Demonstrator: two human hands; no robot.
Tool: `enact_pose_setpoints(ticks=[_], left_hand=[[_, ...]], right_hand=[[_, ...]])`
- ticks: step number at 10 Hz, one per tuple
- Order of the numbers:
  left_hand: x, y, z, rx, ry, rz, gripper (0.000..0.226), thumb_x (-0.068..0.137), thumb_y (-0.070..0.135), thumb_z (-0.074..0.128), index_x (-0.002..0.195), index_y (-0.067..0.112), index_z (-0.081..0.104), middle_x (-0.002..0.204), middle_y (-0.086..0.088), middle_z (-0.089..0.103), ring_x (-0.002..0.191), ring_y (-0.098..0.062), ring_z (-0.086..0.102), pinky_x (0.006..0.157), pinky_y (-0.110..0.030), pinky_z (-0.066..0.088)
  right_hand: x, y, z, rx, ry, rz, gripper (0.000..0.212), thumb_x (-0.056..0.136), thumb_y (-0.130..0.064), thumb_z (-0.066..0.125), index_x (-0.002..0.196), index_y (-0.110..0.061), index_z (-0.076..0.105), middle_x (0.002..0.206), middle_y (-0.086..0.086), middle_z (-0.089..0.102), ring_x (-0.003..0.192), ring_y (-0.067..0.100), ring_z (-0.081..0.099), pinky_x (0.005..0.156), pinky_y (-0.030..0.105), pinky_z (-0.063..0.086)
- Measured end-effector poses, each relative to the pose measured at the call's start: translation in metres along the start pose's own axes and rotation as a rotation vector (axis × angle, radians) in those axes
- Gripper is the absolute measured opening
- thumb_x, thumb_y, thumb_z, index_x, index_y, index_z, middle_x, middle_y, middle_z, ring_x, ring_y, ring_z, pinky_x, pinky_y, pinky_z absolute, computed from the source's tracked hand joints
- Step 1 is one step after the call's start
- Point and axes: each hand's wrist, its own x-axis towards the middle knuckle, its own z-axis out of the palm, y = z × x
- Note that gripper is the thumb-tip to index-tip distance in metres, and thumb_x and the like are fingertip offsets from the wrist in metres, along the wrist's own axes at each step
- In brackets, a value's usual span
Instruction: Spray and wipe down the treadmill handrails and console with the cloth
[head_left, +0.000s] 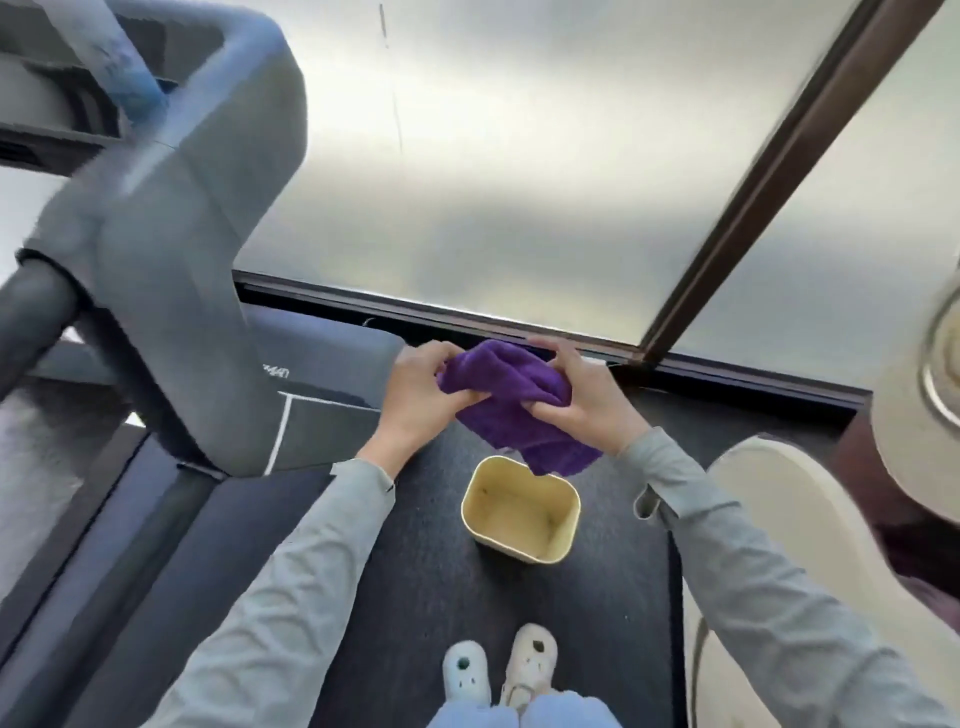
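Both of my hands hold a purple cloth (511, 400) bunched up in front of me, above the dark floor. My left hand (423, 397) grips its left side and my right hand (582, 400) grips its right side, with a corner of the cloth hanging down. The grey treadmill upright and handrail (171, 249) rise at the left, blurred. A blue-tipped object (137, 96) stands in the console area at the top left; I cannot tell what it is. The console face is mostly out of view.
A cream open bin (521, 512) sits on the floor just below the cloth. A frosted window with a dark frame (769, 171) fills the far side. A beige rounded object (810, 525) stands at the right. My feet (498, 670) are at the bottom edge.
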Motion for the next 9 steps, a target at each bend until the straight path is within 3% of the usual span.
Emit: enact_pose_setpoints(ticks=[1,2,3,5,6,7,9], left_hand=[[0.010,-0.042,0.066,-0.036,-0.083,-0.131,0.022,0.073,0.011,0.081,0.089,0.012,0.065,0.082,-0.004,0.067,0.070,-0.016,0.061,0.071,-0.034,0.052],[0.017,-0.087,0.125,-0.070,-0.138,-0.282,0.021,0.075,0.008,0.078,0.090,0.011,0.063,0.084,-0.008,0.068,0.074,-0.022,0.065,0.073,-0.042,0.056],[0.022,-0.131,0.168,-0.005,-0.221,-0.385,0.020,0.073,0.008,0.075,0.088,0.011,0.064,0.091,-0.010,0.067,0.085,-0.029,0.066,0.080,-0.046,0.054],[0.038,-0.200,0.226,0.217,-0.380,-0.429,0.024,0.073,0.015,0.075,0.096,0.012,0.068,0.101,-0.011,0.063,0.097,-0.030,0.063,0.084,-0.040,0.050],[0.043,-0.216,0.243,0.364,-0.482,-0.376,0.040,0.084,0.021,0.070,0.122,0.016,0.062,0.121,-0.012,0.057,0.118,-0.031,0.050,0.094,-0.039,0.045],[0.047,-0.213,0.248,0.434,-0.517,-0.399,0.043,0.092,0.025,0.059,0.135,0.018,0.051,0.133,-0.011,0.048,0.126,-0.031,0.041,0.101,-0.039,0.039],[0.055,-0.185,0.239,0.556,-0.518,-0.224,0.040,0.099,0.028,0.045,0.138,0.021,0.049,0.134,-0.008,0.050,0.126,-0.029,0.042,0.101,-0.039,0.036]], right_hand=[[0.001,0.076,0.020,-0.210,-0.135,0.310,0.035,0.087,-0.028,0.071,0.111,-0.005,0.060,0.103,0.014,0.069,0.096,0.028,0.064,0.074,0.028,0.039],[0.002,0.140,0.050,-0.214,-0.145,0.426,0.024,0.084,-0.021,0.067,0.096,-0.001,0.060,0.098,0.018,0.067,0.096,0.035,0.062,0.078,0.037,0.044],[0.007,0.184,0.075,-0.193,-0.043,0.492,0.025,0.080,-0.014,0.067,0.102,-0.003,0.062,0.104,0.016,0.062,0.100,0.033,0.059,0.082,0.035,0.041],[0.022,0.259,0.119,-0.255,-0.086,0.590,0.034,0.085,-0.011,0.063,0.118,-0.004,0.058,0.115,0.018,0.054,0.110,0.034,0.055,0.092,0.038,0.041],[0.020,0.279,0.136,-0.279,-0.106,0.666,0.038,0.093,-0.017,0.060,0.129,-0.009,0.052,0.126,0.015,0.051,0.122,0.032,0.048,0.099,0.039,0.041],[0.015,0.286,0.143,-0.285,-0.145,0.735,0.041,0.095,-0.024,0.059,0.134,-0.016,0.048,0.135,0.009,0.048,0.129,0.028,0.041,0.103,0.039,0.039],[0.019,0.274,0.136,-0.369,-0.117,0.654,0.035,0.099,-0.027,0.051,0.133,-0.019,0.052,0.140,0.002,0.047,0.132,0.023,0.040,0.104,0.036,0.034]])
